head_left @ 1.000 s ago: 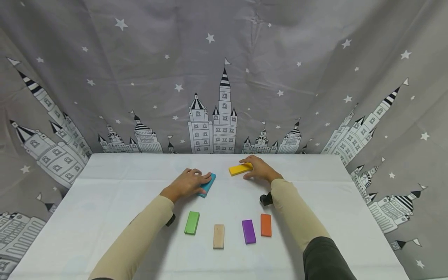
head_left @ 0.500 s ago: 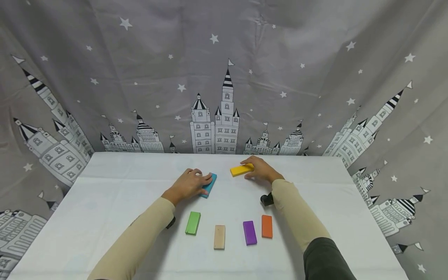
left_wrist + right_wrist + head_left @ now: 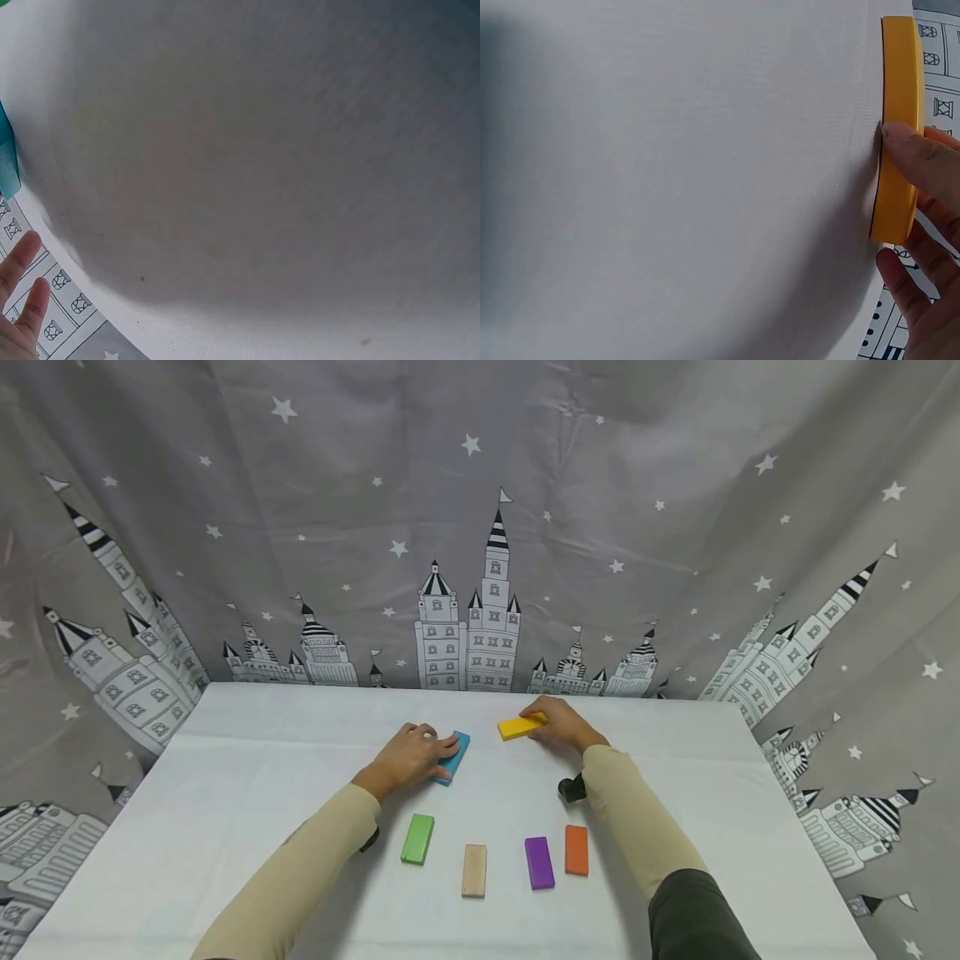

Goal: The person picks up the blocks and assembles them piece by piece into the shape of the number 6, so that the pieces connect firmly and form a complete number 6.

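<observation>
Yellow rectangular block (image 3: 516, 727) near the far edge of the white table (image 3: 225, 793): the right hand (image 3: 561, 725) pinches it, narrowed to its width. The left hand (image 3: 408, 756) seemingly pinches a blue rectangular block (image 3: 460, 756), though its wrist view shows little. Probably positioning; next calls for steadiness.

Beige sleeves (image 3: 296, 870), black wrist cameras (image 3: 572, 788) and a dark upper right sleeve (image 3: 696, 914) are worn.

Blue block (image 3: 459, 758), yellow block (image 3: 515, 727), green block (image 3: 417, 839), purple block (image 3: 540, 863), orange block (image 3: 577, 850), tan block (image 3: 474, 870). Worktop (image 3: 225, 768) is white; curtain (image 3: 337, 443) is grey, white-starred, castle-printed.
</observation>
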Demonstrator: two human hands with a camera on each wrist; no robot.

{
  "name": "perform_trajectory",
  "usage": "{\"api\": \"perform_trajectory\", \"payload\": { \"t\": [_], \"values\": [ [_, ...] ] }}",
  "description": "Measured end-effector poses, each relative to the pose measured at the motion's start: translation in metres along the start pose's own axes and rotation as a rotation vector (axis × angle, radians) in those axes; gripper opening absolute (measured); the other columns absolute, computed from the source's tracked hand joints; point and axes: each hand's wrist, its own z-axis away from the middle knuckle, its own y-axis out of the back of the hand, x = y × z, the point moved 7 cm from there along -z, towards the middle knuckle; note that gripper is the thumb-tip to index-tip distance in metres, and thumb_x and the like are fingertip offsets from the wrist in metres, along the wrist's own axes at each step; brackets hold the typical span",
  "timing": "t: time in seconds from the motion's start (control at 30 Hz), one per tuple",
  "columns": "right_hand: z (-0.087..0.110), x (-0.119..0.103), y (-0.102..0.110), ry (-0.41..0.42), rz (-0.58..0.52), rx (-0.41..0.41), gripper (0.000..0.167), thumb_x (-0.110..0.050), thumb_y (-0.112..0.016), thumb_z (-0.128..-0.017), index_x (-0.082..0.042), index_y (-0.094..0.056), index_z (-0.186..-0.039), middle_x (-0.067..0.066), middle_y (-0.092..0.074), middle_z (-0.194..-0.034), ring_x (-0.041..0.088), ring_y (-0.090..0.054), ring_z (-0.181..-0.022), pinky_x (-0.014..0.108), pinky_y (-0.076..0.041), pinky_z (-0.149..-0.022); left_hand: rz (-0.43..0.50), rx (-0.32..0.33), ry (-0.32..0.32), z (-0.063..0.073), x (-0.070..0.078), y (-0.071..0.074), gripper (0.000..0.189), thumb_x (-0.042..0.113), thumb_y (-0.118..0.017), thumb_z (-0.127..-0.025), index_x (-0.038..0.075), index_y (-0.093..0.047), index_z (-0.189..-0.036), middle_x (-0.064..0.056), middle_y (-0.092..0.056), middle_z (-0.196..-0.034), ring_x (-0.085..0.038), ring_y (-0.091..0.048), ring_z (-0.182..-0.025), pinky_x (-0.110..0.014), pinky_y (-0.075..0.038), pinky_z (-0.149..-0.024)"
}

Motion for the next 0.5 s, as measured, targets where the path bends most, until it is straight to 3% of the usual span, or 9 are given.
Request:
{"api": "perform_trajectory", "payload": {
  "t": [0.5],
  "values": [
    [-0.011,-0.011,-0.005,0.031,-0.024,-0.002,0.035,-0.007,-0.072,-0.085,-0.004,-0.067,-0.120,0.011,-0.064,-0.119,0.027,-0.055,-0.113,0.042,-0.040,-0.103,0.026,-0.020,0.025,0.001,-0.002,-0.002,0.061,0.047,-0.060,-0.089,0.020,-0.048,-0.142,0.003,-0.043,-0.149,-0.027,-0.047,-0.125,-0.049,-0.034,-0.105]
  ]
}}
